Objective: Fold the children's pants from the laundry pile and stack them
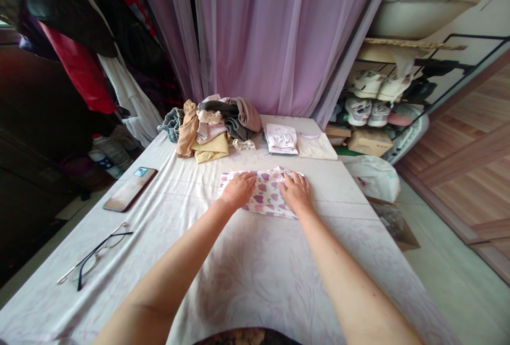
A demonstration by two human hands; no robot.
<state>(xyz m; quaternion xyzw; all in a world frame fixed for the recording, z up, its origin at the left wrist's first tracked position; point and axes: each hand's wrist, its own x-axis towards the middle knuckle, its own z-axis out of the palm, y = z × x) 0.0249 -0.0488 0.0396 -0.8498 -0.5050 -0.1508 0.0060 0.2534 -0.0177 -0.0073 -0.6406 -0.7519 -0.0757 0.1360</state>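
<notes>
A small white cloth with pink and purple hearts (266, 194) lies folded on the table, a little past the middle. My left hand (238, 190) rests flat on its left part, fingers stretched forward. My right hand (295, 192) lies flat on its right part, fingers also extended. Neither hand grips anything; both press down on the fabric.
A heap of unfolded clothes (213, 127) sits at the far side, with folded pieces (282, 138) to its right. A phone (130, 189) and glasses (95, 255) lie at the left on the white tablecloth (247, 276). A shoe rack (378, 106) stands at the right, purple curtain (274, 36) behind.
</notes>
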